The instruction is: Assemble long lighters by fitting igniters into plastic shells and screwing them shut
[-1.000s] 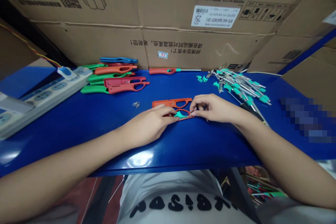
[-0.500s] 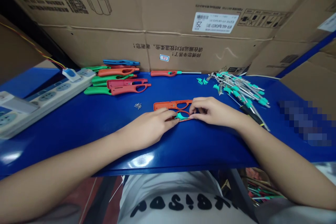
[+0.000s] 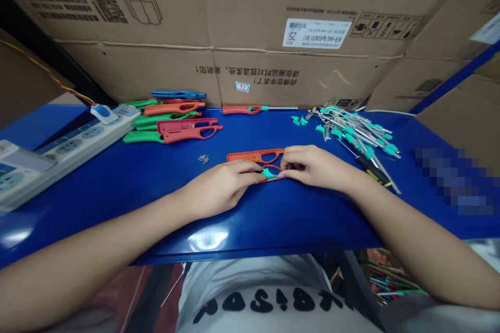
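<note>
My left hand (image 3: pixel 228 184) is closed, its fingertips pressed at a teal trigger (image 3: pixel 270 173) that sits in an orange lighter casing half (image 3: pixel 278 178). My right hand (image 3: pixel 312 167) pinches the front end of that same half, by its loop. Much of this half is hidden under the left fingers. Just behind it lies a second orange casing half (image 3: pixel 244 156), inner side up, with its front end partly covered by the right fingers. A small heap of screws (image 3: pixel 203 158) lies left of the casing halves.
Coloured lighter casings (image 3: pixel 187 132) are stacked at the back left beside a white power strip (image 3: pixel 74 153). One assembled red lighter (image 3: pixel 242 110) lies by the cardboard (image 3: pixel 164 70). Teal-ended metal lighter tubes (image 3: pixel 351 130) and a black-handled screwdriver (image 3: pixel 371 169) lie to the right.
The camera view has shifted slightly. My left fingers have moved a little over the teal trigger; my right hand keeps its pinch on the casing half's front end.
</note>
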Action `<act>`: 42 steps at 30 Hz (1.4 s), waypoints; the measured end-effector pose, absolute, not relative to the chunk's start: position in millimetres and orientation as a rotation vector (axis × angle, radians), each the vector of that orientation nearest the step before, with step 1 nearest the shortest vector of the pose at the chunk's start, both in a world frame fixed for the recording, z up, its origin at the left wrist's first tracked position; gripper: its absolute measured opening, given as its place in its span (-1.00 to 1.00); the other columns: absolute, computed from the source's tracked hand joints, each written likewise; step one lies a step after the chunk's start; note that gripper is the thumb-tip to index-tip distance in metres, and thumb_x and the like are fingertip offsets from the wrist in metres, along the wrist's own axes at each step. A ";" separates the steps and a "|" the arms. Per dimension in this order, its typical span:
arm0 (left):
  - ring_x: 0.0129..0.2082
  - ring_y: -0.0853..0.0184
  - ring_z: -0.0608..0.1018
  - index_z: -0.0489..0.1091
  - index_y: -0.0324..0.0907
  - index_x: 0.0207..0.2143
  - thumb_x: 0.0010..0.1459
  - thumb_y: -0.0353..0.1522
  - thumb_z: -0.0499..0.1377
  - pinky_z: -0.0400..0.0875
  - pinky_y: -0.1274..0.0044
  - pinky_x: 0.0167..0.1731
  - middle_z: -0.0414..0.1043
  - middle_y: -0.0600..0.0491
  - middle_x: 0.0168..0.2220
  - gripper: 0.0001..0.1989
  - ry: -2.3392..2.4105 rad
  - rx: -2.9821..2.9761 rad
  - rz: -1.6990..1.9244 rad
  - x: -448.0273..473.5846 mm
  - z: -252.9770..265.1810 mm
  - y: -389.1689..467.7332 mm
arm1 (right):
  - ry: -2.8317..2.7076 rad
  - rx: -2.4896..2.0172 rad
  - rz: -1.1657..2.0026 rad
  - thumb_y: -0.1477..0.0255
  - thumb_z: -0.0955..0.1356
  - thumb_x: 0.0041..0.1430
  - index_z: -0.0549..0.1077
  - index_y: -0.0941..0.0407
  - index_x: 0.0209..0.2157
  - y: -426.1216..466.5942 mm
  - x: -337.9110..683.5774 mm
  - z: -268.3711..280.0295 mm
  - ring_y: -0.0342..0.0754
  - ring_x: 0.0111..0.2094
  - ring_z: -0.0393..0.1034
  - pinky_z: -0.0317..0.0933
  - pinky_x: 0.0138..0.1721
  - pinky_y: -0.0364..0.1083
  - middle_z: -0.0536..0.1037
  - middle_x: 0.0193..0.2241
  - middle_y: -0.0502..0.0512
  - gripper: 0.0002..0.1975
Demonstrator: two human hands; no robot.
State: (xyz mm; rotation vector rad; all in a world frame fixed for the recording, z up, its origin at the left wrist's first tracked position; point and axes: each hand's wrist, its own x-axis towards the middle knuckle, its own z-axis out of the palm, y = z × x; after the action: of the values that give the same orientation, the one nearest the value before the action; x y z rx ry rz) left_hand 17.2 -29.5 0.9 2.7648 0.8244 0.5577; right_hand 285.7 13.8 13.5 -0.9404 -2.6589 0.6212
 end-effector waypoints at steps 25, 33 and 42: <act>-0.02 0.13 0.55 0.47 -0.19 0.04 0.28 -0.22 0.22 0.48 0.30 -0.01 0.54 -0.10 -0.01 -0.65 1.085 2.857 0.572 3.5 18.6 -13.1 | -2.336 -1.045 0.639 0.34 0.34 0.29 0.42 0.10 -0.24 33.5 297.6 4.5 0.00 -0.23 0.47 0.33 -0.14 0.02 0.55 -0.25 0.13 -0.88; 0.06 0.11 0.55 0.39 -0.16 0.21 0.34 -0.38 0.13 0.46 0.22 0.08 0.50 -0.13 0.11 -0.60 0.966 2.903 0.738 -4.5 16.2 -5.8 | -1.757 -1.133 1.437 0.25 0.45 0.16 0.50 0.14 -0.13 24.1 282.0 11.7 -0.10 -0.47 0.52 0.41 -0.28 -0.06 0.62 -0.43 0.05 -0.69; -0.10 0.18 0.60 0.44 -0.23 0.12 0.38 -0.25 0.09 0.54 0.37 -0.09 0.55 -0.12 -0.04 -0.63 1.029 2.900 0.692 1.7 14.3 -12.5 | -1.973 -1.045 1.261 0.25 0.37 0.26 0.47 0.12 0.03 21.8 280.1 1.7 -0.09 -0.33 0.50 0.42 -0.23 -0.03 0.57 -0.17 0.14 -0.63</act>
State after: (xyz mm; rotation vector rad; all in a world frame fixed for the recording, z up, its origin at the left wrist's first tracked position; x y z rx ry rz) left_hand 1.7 -12.5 14.3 2.9001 1.0290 0.6921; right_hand 280.1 21.8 1.7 -1.0455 -1.9729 1.2610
